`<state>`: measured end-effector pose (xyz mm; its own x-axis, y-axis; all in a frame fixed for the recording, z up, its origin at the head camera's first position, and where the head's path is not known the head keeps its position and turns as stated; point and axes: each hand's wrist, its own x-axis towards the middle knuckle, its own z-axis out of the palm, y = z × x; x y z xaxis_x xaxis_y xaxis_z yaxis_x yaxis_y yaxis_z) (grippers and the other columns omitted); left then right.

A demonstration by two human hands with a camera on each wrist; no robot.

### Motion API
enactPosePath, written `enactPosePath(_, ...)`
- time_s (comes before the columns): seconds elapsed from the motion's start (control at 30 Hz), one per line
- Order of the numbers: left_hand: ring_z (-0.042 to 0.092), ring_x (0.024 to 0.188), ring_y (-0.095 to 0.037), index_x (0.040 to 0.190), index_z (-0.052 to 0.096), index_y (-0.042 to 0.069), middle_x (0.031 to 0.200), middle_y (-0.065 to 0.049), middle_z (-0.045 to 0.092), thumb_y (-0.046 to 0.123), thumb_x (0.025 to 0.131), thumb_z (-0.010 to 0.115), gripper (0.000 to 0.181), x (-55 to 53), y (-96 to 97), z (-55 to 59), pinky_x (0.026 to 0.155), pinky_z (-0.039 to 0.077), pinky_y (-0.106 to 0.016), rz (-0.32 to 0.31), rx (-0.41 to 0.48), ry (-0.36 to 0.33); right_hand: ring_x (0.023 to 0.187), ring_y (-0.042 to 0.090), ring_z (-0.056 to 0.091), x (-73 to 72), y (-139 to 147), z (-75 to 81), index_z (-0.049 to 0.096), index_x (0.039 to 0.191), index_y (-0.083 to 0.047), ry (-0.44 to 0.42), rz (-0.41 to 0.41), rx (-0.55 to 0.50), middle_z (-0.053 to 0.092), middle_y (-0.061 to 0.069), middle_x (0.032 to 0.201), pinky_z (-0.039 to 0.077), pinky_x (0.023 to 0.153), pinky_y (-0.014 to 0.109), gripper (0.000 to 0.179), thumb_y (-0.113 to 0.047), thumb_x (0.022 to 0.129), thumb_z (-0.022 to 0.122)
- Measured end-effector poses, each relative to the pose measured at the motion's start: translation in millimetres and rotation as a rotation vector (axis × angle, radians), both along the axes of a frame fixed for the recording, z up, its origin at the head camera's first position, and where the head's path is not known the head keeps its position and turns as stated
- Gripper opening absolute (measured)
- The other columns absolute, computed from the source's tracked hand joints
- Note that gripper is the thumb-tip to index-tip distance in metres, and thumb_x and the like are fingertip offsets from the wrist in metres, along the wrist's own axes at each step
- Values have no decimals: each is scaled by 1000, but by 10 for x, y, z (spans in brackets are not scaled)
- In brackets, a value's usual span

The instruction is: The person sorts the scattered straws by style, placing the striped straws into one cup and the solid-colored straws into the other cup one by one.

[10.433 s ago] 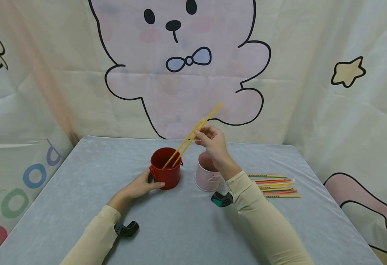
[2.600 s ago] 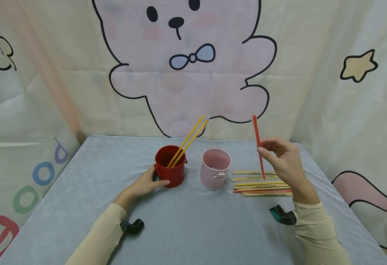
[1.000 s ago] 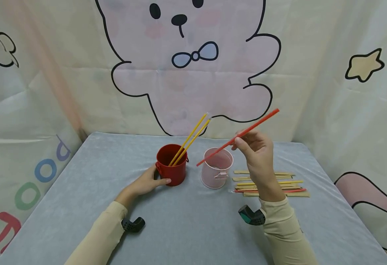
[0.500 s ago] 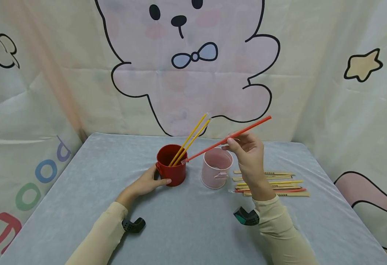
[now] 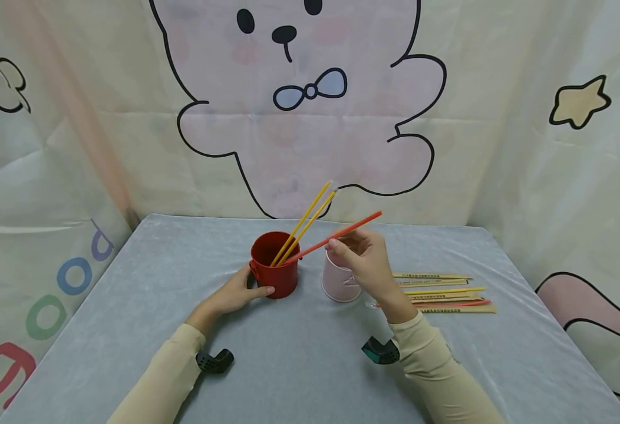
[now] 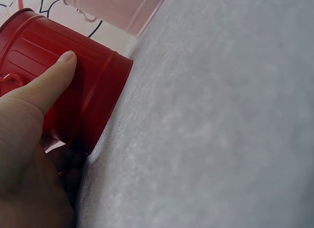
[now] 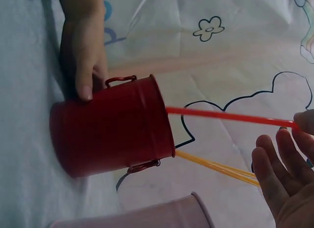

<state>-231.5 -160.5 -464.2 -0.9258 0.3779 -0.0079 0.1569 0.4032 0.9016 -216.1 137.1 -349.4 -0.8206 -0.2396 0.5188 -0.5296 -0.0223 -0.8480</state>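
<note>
My left hand (image 5: 231, 294) grips the small red bucket (image 5: 280, 282) low on its side, thumb lying across the front. Two yellow straws (image 5: 302, 224), clear wrapper at their tops, lean to the right inside it. My right hand (image 5: 367, 262) pinches a red straw (image 5: 360, 222) between thumb and fingertips. The straw slants down to the left, its lower end inside the bucket's rim, as the right wrist view also shows. Behind the right hand stands a pink bucket (image 5: 336, 284), its mouth mostly covered by that hand.
Right of the pink bucket lie several paper-wrapped sticks (image 5: 461, 310), a yellow straw (image 5: 448, 291) and another red straw (image 5: 471, 304), partly behind the right forearm. A grey-blue cloth (image 5: 289, 365) covers the table. A printed curtain (image 5: 129, 118) hangs behind.
Earlier, the right hand set yellow straws in the red bucket, then lifted a red straw from the pile. It has since carried that straw left and lowered its end into the bucket.
</note>
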Motion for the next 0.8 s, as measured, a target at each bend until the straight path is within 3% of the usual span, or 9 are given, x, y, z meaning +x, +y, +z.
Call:
enactPosePath(0.23,26,153,-36,156,30,9,162,-13,36,31,91,75,82,7,10,18,125,18,-62,4,-8,-3,81,10,71,24,-48,-33,71,104,4,3,-12,164,72,23,92,61,77,24,12,-1,94,68)
enactPosePath(0.57,27,152,-37,156,31,8,161,-14,36,30,92,74,80,39,3,14,125,19,-63,4,-11,17,73,14,67,63,-177,-99,76,102,-3,57,-138,311,75,13,91,58,69,23,12,-10,93,71)
enactPosePath(0.8,27,152,-37,156,31,8,161,-14,37,29,92,74,79,23,12,25,125,17,-63,-2,-4,22,74,16,65,49,-195,-120,76,106,-7,31,-151,398,76,9,96,56,69,23,14,-14,95,70)
